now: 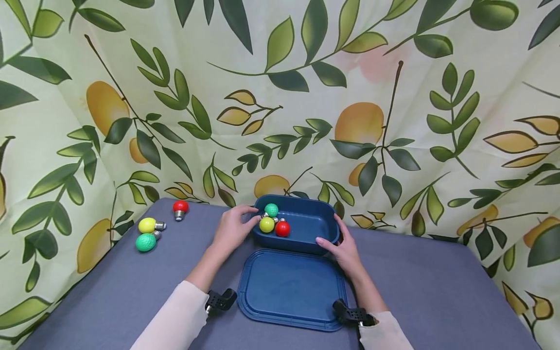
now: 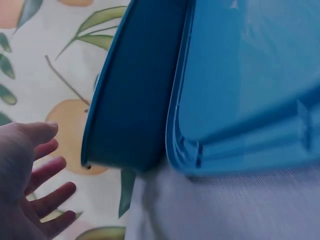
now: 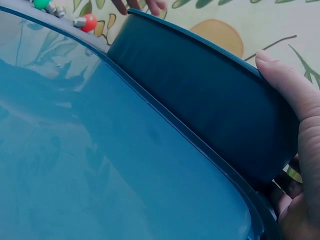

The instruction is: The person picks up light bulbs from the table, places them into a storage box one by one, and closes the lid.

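Note:
A blue rectangular plastic box (image 1: pixel 308 221) stands near the back of the table. In its left part lie a green bulb (image 1: pixel 271 210), a yellow bulb (image 1: pixel 266 224) and a red bulb (image 1: pixel 282 228), bunched together. My right hand (image 1: pixel 347 248) grips the box's right end, thumb (image 3: pixel 280 75) over the near rim and fingers lower at the end wall, partly hidden. At the left end is my left hand (image 1: pixel 234 228); its fingers are spread beside the box wall in the left wrist view, with a gap between. The matching blue lid (image 1: pixel 293 289) lies flat in front of the box.
On the table's left side lie another red bulb (image 1: pixel 180 208), a yellow bulb (image 1: pixel 148 225) and a green bulb (image 1: pixel 146 242). A leaf-patterned cloth (image 1: pixel 280 112) hangs behind and around the grey table (image 1: pixel 415 287).

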Demonstrator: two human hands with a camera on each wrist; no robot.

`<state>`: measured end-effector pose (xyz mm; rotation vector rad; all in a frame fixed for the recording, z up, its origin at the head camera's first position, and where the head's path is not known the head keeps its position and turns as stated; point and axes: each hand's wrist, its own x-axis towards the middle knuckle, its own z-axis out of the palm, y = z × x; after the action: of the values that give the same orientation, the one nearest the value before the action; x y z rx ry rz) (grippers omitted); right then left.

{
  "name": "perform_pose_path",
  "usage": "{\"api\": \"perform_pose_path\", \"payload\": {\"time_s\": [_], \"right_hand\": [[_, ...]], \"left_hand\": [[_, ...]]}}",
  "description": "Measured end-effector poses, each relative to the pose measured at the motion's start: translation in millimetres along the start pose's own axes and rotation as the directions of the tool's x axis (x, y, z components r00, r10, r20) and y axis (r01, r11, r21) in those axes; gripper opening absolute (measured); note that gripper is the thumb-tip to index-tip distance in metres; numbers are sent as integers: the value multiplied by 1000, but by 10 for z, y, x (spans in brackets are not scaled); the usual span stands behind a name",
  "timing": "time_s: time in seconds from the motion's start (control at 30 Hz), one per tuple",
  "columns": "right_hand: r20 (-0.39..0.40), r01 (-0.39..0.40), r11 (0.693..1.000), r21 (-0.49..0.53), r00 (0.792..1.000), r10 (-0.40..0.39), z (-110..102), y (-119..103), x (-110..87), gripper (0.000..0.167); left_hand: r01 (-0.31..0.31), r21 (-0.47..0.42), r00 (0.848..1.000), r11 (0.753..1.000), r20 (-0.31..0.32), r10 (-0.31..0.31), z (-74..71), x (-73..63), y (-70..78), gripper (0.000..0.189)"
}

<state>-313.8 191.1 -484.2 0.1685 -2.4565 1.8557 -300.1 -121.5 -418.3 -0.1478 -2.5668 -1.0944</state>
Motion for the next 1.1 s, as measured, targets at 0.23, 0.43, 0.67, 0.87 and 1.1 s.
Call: {"api": "perform_pose_path", "payload": {"time_s": [0.23, 0.43, 0.67, 0.87, 1.1], "right_hand": [[-10, -17, 1000, 1, 1000, 17, -15, 31, -19, 92], [-28, -18, 1000, -9, 999, 18, -51, 18, 0, 91], [-9, -12, 1000, -11, 1000, 12, -46, 47, 9, 91], [-8, -5, 1000, -2, 1000, 5, -35, 13, -14, 89], [6, -8, 1000, 6, 1000, 8, 0, -15, 1, 90]], "left_hand": [[-93, -53, 986, 994, -141, 84, -301, -194, -174, 21], [-146, -5, 967, 989, -212, 142, -573, -260, -271, 20], [-84, 63, 943, 994, -318, 100, -867, -430, -484, 22], [-18, 71, 906, 997, -422, 47, -1060, -503, -669, 21], [36, 154, 917, 987, -399, 28, -1216, -565, -827, 27]]}}
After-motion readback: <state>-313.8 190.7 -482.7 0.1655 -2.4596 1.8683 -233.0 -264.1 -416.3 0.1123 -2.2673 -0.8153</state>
